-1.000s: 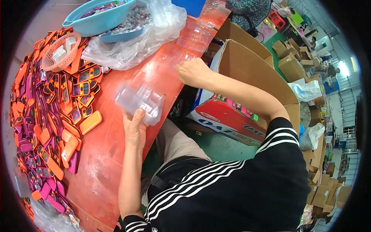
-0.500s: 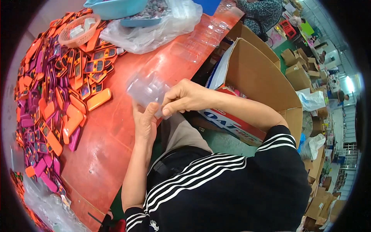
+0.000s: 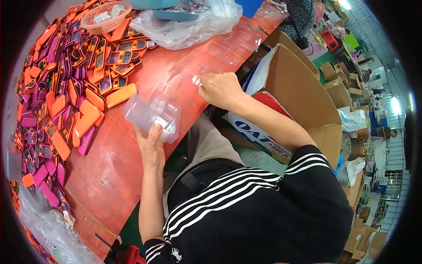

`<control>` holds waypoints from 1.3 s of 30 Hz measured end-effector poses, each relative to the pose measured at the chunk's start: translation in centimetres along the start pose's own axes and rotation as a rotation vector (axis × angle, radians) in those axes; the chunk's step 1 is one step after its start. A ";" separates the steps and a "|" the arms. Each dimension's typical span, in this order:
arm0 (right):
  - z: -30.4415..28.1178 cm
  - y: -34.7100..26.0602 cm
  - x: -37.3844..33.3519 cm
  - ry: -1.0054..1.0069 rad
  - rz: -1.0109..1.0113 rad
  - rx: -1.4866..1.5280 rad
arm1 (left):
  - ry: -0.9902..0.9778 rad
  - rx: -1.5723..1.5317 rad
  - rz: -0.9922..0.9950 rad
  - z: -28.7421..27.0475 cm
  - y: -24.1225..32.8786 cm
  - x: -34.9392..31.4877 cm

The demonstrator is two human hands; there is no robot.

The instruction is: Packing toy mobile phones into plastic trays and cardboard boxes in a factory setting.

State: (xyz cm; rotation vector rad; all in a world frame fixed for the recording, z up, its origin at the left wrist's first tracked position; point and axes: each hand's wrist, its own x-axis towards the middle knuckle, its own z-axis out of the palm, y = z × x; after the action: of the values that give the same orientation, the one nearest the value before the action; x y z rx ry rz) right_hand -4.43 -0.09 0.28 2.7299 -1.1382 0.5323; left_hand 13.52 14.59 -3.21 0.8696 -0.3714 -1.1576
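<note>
My left hand (image 3: 150, 147) grips a clear plastic blister shell (image 3: 151, 112) over the red tabletop, with the thumb on top of its near edge. Something small and white shows inside the shell under the thumb. Held apart from it, to the right and farther off, my right hand (image 3: 222, 91) is closed in a pinch. A small whitish bit (image 3: 196, 80) pokes out from its fingertips, too small to name. To the left lies a large heap of orange and purple toy phones (image 3: 83, 92).
Several clear shells (image 3: 233, 48) lie along the table's far right edge. A pink basket (image 3: 94, 27) and a plastic bag (image 3: 184, 33) with a blue tray (image 3: 176, 16) stand at the back. An open cardboard box (image 3: 294, 83) is beside the table on the right.
My right hand has left the shell and moved forward and right, pinching something small. My left hand has shifted left with the shell.
</note>
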 end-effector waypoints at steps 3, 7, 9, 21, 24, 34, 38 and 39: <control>1.9 1.1 0.4 -0.237 0.034 -0.188 | -0.004 -0.001 0.004 -0.6 -0.4 -0.3; 0.4 -0.8 0.3 -0.042 -0.025 0.106 | 0.007 -0.057 -0.018 -0.3 -0.6 -1.2; -1.2 -3.3 0.0 -0.064 -0.062 0.538 | 0.009 -0.066 -0.015 -0.6 -1.0 -1.5; -3.2 -8.5 -1.4 -0.844 0.296 1.512 | -0.028 -0.011 0.050 -0.9 0.4 -3.8; -3.6 -9.6 -1.3 -0.310 0.178 1.304 | 0.128 0.012 0.111 -2.2 1.2 -4.0; 2.2 -8.3 -0.5 -0.108 -0.086 -0.002 | 0.173 0.060 0.137 -4.6 2.3 -5.7; 0.1 -10.1 -1.0 0.025 -0.223 0.490 | 0.180 0.063 0.112 -4.6 2.1 -6.0; -0.3 -10.8 -1.4 -0.087 -0.209 0.786 | 0.167 0.073 0.121 -4.3 2.1 -6.0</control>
State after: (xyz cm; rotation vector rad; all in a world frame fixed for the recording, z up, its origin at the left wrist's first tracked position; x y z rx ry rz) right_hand 2.28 8.54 0.15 3.4963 -0.7349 1.0100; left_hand 15.37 22.01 -3.36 0.9868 -0.3262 -0.9580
